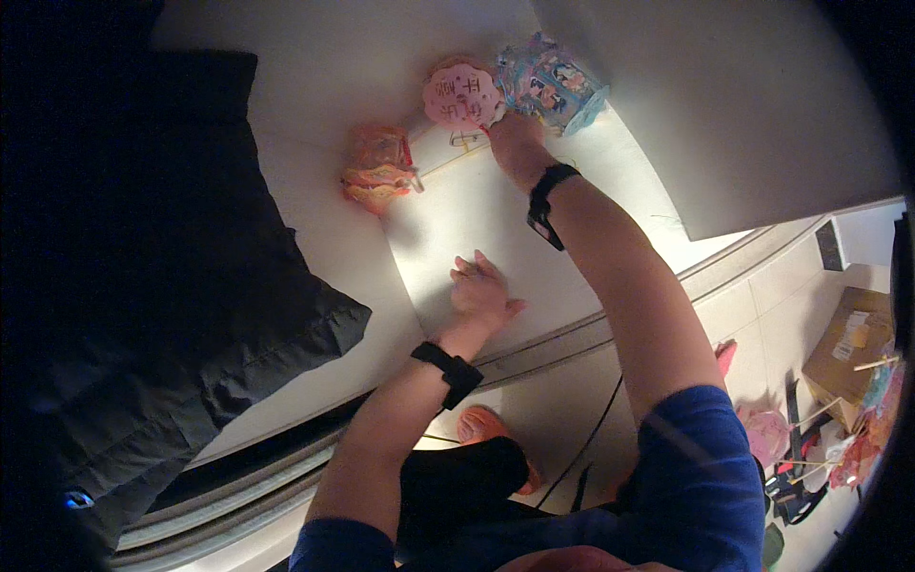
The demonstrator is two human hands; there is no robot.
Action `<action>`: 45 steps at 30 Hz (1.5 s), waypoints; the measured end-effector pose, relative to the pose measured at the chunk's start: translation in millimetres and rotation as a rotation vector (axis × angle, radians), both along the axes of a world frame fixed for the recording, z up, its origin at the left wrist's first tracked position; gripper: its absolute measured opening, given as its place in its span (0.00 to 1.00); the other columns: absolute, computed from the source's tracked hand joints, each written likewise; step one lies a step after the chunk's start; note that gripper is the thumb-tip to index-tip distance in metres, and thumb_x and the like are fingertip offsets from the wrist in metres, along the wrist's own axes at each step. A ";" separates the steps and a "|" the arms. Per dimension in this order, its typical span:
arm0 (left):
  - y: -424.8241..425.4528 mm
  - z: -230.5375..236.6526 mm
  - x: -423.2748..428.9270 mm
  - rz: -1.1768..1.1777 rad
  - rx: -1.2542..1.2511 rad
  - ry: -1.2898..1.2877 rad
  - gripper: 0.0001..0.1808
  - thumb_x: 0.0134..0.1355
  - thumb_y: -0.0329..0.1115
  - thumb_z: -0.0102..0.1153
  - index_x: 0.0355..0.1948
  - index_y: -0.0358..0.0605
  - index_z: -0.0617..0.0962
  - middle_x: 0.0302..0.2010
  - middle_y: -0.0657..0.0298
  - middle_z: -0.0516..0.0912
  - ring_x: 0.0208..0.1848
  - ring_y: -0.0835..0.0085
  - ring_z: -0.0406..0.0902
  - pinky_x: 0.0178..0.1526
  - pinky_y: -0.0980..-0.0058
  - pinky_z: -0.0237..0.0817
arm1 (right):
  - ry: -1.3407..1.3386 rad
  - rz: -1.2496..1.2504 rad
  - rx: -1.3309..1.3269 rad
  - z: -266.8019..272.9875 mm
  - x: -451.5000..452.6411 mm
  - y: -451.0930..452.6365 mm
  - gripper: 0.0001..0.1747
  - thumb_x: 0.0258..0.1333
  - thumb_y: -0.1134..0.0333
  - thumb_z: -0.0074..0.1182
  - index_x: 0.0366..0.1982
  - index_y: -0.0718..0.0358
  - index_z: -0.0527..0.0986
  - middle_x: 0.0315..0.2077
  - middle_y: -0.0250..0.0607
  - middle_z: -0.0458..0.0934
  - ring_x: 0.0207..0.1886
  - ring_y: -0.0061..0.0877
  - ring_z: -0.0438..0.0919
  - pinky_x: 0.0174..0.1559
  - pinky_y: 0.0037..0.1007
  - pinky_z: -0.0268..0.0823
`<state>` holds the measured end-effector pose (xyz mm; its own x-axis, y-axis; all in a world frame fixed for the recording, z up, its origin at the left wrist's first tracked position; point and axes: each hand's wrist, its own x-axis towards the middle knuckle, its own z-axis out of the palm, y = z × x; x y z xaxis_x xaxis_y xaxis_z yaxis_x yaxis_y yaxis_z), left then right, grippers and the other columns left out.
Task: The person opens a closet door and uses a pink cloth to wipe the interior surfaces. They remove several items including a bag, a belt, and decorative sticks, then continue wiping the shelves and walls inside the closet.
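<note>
My right hand [516,136] reaches to the far side of the white surface, against a pink scalloped plaque [462,96] that bears writing. Its fingers are mostly hidden, so its hold cannot be made out. Right beside it stands a blue paper lantern [554,86] with printed figures and clear film. My left hand [482,292] rests nearer to me over the white surface [457,214], fingers loosely curled and thumb apart, holding nothing. An orange-red lantern [379,168] sits at the left of the pink plaque. Both wrists wear black straps.
Black fabric [179,286] covers the left side. A pale panel [729,107] rises at the right. Metal rails [572,343] run along the near edge. On the tiled floor are a cardboard box [851,350], a pink lantern [765,436], sticks and a dark cable [590,440].
</note>
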<state>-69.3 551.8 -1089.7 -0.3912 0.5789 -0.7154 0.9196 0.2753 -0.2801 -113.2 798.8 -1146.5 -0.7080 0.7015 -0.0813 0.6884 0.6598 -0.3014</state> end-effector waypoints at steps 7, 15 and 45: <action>-4.9 -1.8 -4.8 0.031 0.037 -0.019 0.64 0.64 0.71 0.56 0.75 0.19 0.50 0.77 0.34 0.55 0.78 0.32 0.52 0.76 0.46 0.52 | -0.197 0.172 -0.022 50.4 117.5 -53.0 0.14 0.65 0.62 0.53 0.43 0.56 0.87 0.48 0.42 0.87 0.49 0.37 0.87 0.48 0.39 0.79; -16.0 3.7 -35.0 0.039 0.387 -0.095 0.31 0.62 0.58 0.61 0.51 0.41 0.83 0.51 0.49 0.86 0.54 0.49 0.83 0.58 0.56 0.74 | -0.288 0.125 -0.026 88.8 213.3 -75.2 0.11 0.62 0.64 0.53 0.37 0.55 0.86 0.36 0.43 0.88 0.42 0.39 0.88 0.42 0.42 0.79; 83.8 -20.9 -140.6 -0.013 0.636 0.090 0.21 0.69 0.43 0.56 0.59 0.47 0.74 0.59 0.53 0.79 0.58 0.51 0.81 0.57 0.53 0.76 | 0.151 -0.080 -0.179 159.5 337.6 -81.0 0.14 0.68 0.58 0.57 0.38 0.63 0.79 0.25 0.53 0.79 0.32 0.51 0.80 0.34 0.46 0.70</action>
